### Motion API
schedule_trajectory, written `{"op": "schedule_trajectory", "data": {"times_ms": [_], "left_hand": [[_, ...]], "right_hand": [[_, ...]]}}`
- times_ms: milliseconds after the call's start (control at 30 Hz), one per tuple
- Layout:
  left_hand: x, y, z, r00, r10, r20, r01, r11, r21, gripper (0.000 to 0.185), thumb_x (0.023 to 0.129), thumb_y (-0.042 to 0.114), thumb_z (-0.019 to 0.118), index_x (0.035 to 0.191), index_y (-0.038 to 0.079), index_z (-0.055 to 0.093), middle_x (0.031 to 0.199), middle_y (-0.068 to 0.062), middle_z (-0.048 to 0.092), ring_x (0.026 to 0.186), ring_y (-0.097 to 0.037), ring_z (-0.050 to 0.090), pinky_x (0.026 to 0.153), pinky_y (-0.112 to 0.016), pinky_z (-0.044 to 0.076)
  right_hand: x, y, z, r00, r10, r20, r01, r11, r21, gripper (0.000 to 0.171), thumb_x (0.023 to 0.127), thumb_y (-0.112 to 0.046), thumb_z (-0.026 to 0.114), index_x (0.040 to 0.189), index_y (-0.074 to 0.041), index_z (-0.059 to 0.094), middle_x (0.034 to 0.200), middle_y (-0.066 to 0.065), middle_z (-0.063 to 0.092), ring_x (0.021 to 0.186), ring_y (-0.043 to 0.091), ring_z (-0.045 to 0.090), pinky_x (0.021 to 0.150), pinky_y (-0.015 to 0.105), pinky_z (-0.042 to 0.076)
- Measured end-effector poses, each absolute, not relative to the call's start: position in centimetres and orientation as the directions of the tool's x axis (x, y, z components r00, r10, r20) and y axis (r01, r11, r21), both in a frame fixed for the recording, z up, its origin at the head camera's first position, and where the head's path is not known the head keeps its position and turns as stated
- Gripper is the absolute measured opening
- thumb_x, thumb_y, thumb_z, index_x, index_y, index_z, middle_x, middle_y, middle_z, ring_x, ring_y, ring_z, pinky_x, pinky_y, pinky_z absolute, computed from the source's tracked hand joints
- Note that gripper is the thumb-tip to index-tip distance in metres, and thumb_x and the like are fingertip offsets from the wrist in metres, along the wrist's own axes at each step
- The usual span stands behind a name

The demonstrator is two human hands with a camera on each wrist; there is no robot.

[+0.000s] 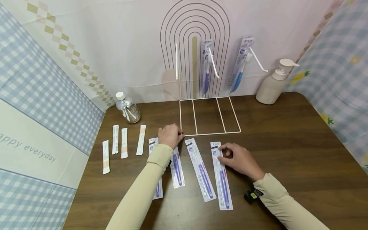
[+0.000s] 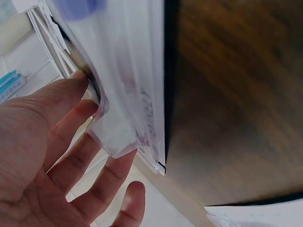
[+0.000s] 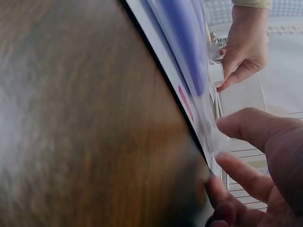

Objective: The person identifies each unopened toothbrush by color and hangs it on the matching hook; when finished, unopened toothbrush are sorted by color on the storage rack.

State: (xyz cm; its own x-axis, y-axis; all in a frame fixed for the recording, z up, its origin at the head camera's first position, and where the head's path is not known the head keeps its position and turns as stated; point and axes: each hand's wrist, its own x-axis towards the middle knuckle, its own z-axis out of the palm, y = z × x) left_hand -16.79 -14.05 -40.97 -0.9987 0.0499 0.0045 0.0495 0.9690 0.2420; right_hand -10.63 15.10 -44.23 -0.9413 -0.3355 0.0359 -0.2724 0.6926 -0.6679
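My left hand (image 1: 170, 135) is at the front left corner of a white wire rack (image 1: 211, 133), its thumb and forefinger pinching the wire there. Beneath that hand and forearm lie two packaged toothbrushes (image 1: 177, 169), partly covered. Over on the right, my right hand (image 1: 238, 158) touches the upper edge of another packaged toothbrush (image 1: 223, 185), thumb and forefinger apart. Between the hands lies one more packaged purple toothbrush (image 1: 204, 179). On the rack's hooks hang a purple toothbrush pack (image 1: 207, 70) and a blue one (image 1: 240, 68); the left hook (image 1: 176, 62) carries nothing.
Several slim paper sachets (image 1: 124, 143) lie at the left, in front of a clear bottle (image 1: 129, 110) with a white cap. A beige pump bottle (image 1: 271, 84) stands at the back right. Printed cloth (image 1: 115, 48) encloses the wooden table (image 1: 302, 143).
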Motion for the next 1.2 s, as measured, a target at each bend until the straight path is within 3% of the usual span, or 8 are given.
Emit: {"op": "schedule_trajectory", "data": {"times_ms": [133, 267, 333, 533, 633, 733, 933, 1200], "left_hand": [[-16.7, -14.1, -40.9, -0.999, 0.048, 0.000, 0.046, 0.968, 0.245, 0.015, 0.094, 0.034, 0.083, 0.102, 0.023, 0.085, 0.109, 0.002, 0.079, 0.101, -0.028, 0.072, 0.090, -0.048, 0.047], [-16.9, -14.1, -40.9, -0.999, 0.048, 0.000, 0.046, 0.969, 0.243, 0.014, 0.094, 0.034, 0.083, 0.102, 0.023, 0.085, 0.109, 0.002, 0.079, 0.100, -0.028, 0.072, 0.090, -0.048, 0.047], [-17.1, -14.2, -40.9, -0.999, 0.047, 0.000, 0.045, 0.970, 0.239, 0.014, 0.094, 0.034, 0.083, 0.102, 0.024, 0.086, 0.108, 0.002, 0.080, 0.099, -0.027, 0.072, 0.089, -0.048, 0.047], [-17.3, -14.4, -41.0, -0.999, 0.042, -0.012, 0.037, 0.971, 0.237, 0.016, 0.094, 0.035, 0.082, 0.106, 0.024, 0.085, 0.110, 0.002, 0.080, 0.101, -0.026, 0.073, 0.090, -0.048, 0.047], [-17.3, -14.5, -41.0, -0.999, 0.045, -0.014, 0.041, 0.970, 0.241, 0.015, 0.095, 0.035, 0.082, 0.106, 0.024, 0.085, 0.110, 0.001, 0.080, 0.101, -0.027, 0.073, 0.090, -0.049, 0.047], [-17.3, -14.5, -41.0, -0.999, 0.049, -0.007, 0.046, 0.969, 0.244, 0.014, 0.095, 0.034, 0.082, 0.105, 0.024, 0.086, 0.110, 0.001, 0.080, 0.101, -0.027, 0.073, 0.089, -0.049, 0.047], [-17.3, -14.4, -41.2, -0.999, 0.044, 0.008, 0.045, 0.970, 0.238, 0.013, 0.094, 0.034, 0.083, 0.102, 0.024, 0.086, 0.107, 0.001, 0.080, 0.099, -0.028, 0.073, 0.089, -0.049, 0.048], [-16.9, -14.1, -41.2, -0.999, 0.052, 0.015, 0.054, 0.970, 0.238, 0.013, 0.094, 0.034, 0.083, 0.099, 0.023, 0.085, 0.106, 0.001, 0.079, 0.098, -0.028, 0.072, 0.088, -0.049, 0.048]], "right_hand": [[-10.8, 15.0, -43.8, -0.945, -0.312, 0.097, -0.294, 0.683, -0.669, 0.027, 0.089, -0.023, 0.083, 0.113, -0.014, 0.075, 0.096, 0.002, 0.066, 0.087, 0.020, 0.061, 0.076, 0.041, 0.048], [-11.4, 15.0, -41.8, -0.938, -0.298, 0.178, -0.335, 0.645, -0.687, 0.030, 0.090, -0.019, 0.084, 0.117, -0.013, 0.073, 0.088, -0.003, 0.073, 0.076, 0.014, 0.065, 0.069, 0.036, 0.048], [-11.9, 14.8, -40.0, -0.919, -0.285, 0.273, -0.395, 0.631, -0.668, 0.033, 0.089, -0.017, 0.085, 0.119, -0.013, 0.073, 0.082, -0.006, 0.073, 0.065, 0.010, 0.059, 0.061, 0.032, 0.045], [-13.2, 14.2, -33.2, -0.738, -0.230, 0.634, -0.610, 0.629, -0.482, 0.038, 0.087, -0.012, 0.087, 0.123, -0.014, 0.077, 0.084, -0.002, 0.075, 0.053, 0.006, 0.042, 0.051, 0.024, 0.034], [-13.6, 14.0, -30.0, -0.638, -0.194, 0.745, -0.670, 0.617, -0.413, 0.039, 0.089, -0.012, 0.085, 0.127, -0.013, 0.077, 0.087, 0.003, 0.076, 0.053, 0.007, 0.044, 0.052, 0.019, 0.033], [-13.9, 13.7, -27.7, -0.580, -0.149, 0.801, -0.695, 0.603, -0.391, 0.040, 0.090, -0.013, 0.084, 0.130, -0.013, 0.077, 0.090, 0.006, 0.077, 0.051, 0.008, 0.042, 0.053, 0.018, 0.031], [-14.6, 13.3, -26.2, -0.565, -0.123, 0.816, -0.704, 0.587, -0.399, 0.041, 0.091, -0.012, 0.084, 0.131, -0.015, 0.076, 0.093, 0.008, 0.080, 0.053, 0.007, 0.040, 0.055, 0.017, 0.031], [-16.0, 12.7, -27.4, -0.623, -0.080, 0.778, -0.678, 0.551, -0.487, 0.039, 0.091, -0.014, 0.085, 0.129, -0.018, 0.078, 0.092, 0.005, 0.080, 0.053, 0.005, 0.041, 0.054, 0.017, 0.032]]}}
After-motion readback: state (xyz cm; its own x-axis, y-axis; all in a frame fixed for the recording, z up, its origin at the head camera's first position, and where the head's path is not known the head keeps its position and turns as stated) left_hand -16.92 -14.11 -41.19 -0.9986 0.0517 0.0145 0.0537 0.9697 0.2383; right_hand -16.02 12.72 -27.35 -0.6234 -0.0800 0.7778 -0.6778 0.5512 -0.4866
